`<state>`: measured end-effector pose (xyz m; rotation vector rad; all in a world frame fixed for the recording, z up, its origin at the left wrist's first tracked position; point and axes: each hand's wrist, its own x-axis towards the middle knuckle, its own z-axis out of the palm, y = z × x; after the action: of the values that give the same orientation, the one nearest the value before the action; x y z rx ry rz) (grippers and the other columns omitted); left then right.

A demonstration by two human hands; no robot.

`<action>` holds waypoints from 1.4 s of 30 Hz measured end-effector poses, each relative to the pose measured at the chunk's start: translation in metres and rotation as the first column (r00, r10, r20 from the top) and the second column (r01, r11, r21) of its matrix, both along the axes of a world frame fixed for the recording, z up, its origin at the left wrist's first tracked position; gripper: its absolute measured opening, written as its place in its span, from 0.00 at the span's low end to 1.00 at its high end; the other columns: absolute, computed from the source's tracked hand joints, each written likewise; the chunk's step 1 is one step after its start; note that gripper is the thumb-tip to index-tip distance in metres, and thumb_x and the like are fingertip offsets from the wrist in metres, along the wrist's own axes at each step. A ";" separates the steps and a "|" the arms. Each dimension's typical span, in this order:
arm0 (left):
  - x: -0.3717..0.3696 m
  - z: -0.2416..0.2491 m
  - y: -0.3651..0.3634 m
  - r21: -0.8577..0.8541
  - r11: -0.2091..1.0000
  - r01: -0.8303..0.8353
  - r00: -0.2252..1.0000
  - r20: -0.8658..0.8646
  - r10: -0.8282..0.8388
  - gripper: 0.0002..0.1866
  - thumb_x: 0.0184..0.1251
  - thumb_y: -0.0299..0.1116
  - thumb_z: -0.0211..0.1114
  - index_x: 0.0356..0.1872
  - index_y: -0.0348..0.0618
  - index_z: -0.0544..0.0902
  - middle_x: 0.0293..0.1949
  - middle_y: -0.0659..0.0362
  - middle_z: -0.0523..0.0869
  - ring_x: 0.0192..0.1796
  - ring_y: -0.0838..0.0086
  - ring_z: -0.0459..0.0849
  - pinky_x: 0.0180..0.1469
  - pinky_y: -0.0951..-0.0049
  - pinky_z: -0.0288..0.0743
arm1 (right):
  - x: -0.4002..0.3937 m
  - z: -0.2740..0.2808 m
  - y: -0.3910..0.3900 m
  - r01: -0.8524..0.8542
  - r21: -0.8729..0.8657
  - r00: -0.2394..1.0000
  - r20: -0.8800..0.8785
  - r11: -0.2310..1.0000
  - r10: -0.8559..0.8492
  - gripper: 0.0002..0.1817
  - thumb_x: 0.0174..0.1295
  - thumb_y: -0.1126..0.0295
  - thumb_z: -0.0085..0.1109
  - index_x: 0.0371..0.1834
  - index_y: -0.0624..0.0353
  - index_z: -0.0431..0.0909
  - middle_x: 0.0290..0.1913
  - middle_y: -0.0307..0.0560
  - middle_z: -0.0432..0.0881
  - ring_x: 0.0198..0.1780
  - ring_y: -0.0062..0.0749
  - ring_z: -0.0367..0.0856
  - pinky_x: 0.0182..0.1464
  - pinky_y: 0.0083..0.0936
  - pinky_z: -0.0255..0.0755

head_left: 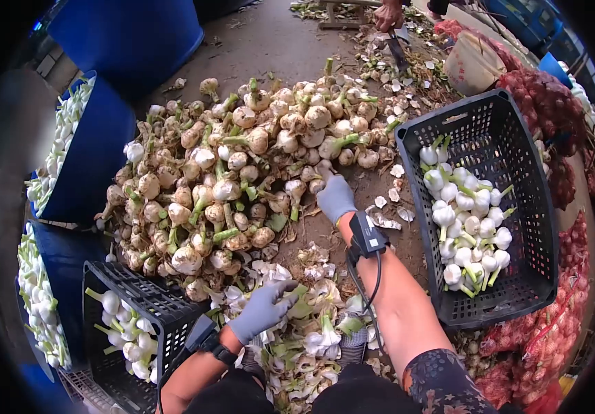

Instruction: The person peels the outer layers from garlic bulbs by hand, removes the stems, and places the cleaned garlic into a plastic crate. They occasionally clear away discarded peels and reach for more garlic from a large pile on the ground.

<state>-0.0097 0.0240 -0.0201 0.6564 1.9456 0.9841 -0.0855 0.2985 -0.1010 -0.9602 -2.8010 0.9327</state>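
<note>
A large heap of soil-stained garlic bulbs (201,193) with cut green stems lies on the ground in front of me. My right hand (336,198), in a grey glove, reaches to the heap's right edge, its fingers closed about a garlic bulb (316,185) that they partly hide. Lower down, my left hand (264,312), also gloved, hovers over loose peelings (321,338) with its fingers apart and nothing visible in them. Peeled white garlic fills part of the black crate (418,207) on my right and the black crate (152,286) on my left.
Blue tubs (101,148) holding white garlic line the left side. Red mesh sacks (552,324) lie along the right, near a whitish bucket (473,65). At the top, another person's hand (388,15) holds a dark blade (398,52) above scattered peelings.
</note>
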 end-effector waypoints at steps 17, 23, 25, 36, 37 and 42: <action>-0.014 0.036 -0.004 0.271 0.741 -0.615 0.758 0.462 0.461 0.24 0.59 0.20 0.69 0.58 0.32 0.76 0.48 0.58 0.84 0.45 0.79 0.82 0.48 0.77 0.79 | 0.117 0.111 -0.111 -0.087 -0.963 0.994 -0.068 0.255 0.080 0.17 0.72 0.56 0.55 0.50 0.58 0.81 0.24 0.34 0.79 0.22 0.12 0.72 0.24 0.12 0.66; -0.009 0.030 -0.018 0.299 0.746 -0.595 0.784 0.421 0.456 0.21 0.61 0.22 0.68 0.56 0.33 0.77 0.42 0.58 0.84 0.38 0.77 0.83 0.42 0.76 0.79 | 0.123 0.127 -0.119 -0.043 -0.958 0.998 -0.026 0.283 0.063 0.14 0.75 0.63 0.48 0.49 0.63 0.77 0.23 0.38 0.80 0.20 0.17 0.73 0.22 0.14 0.68; -0.010 0.044 -0.012 0.277 0.727 -0.628 0.740 0.502 0.447 0.21 0.61 0.25 0.70 0.55 0.34 0.78 0.44 0.58 0.85 0.39 0.80 0.82 0.41 0.78 0.78 | 0.127 0.133 -0.114 -0.038 -0.951 0.995 -0.009 0.305 0.094 0.13 0.75 0.65 0.49 0.49 0.65 0.77 0.25 0.40 0.81 0.20 0.18 0.74 0.23 0.15 0.69; -0.012 0.048 -0.003 0.228 0.844 -0.486 0.844 0.374 0.385 0.23 0.58 0.24 0.74 0.55 0.37 0.80 0.57 0.57 0.81 0.54 0.76 0.80 0.55 0.75 0.76 | 0.138 0.114 -0.110 -0.089 -0.913 0.995 -0.104 0.397 -0.014 0.11 0.68 0.75 0.55 0.49 0.68 0.80 0.36 0.39 0.85 0.37 0.16 0.76 0.40 0.22 0.73; -0.009 0.042 -0.002 0.317 0.811 -0.493 0.851 0.370 0.373 0.22 0.55 0.23 0.75 0.53 0.38 0.82 0.56 0.57 0.82 0.54 0.75 0.80 0.57 0.74 0.75 | 0.137 0.117 -0.108 -0.025 -0.890 1.000 -0.020 0.455 0.015 0.10 0.66 0.75 0.57 0.47 0.67 0.81 0.37 0.45 0.86 0.35 0.22 0.79 0.40 0.25 0.74; -0.003 0.035 -0.002 0.354 0.898 -0.261 0.953 -0.054 0.298 0.18 0.57 0.30 0.76 0.49 0.41 0.83 0.46 0.57 0.85 0.41 0.75 0.86 0.40 0.79 0.78 | 0.137 0.113 -0.104 -0.033 -0.687 0.981 0.117 0.726 0.156 0.09 0.57 0.71 0.60 0.35 0.66 0.84 0.37 0.64 0.83 0.35 0.45 0.83 0.40 0.34 0.75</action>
<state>-0.0128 0.0216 0.0147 0.6405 2.0177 1.5218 0.0517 0.1941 0.0122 -0.9736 -2.6566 2.0912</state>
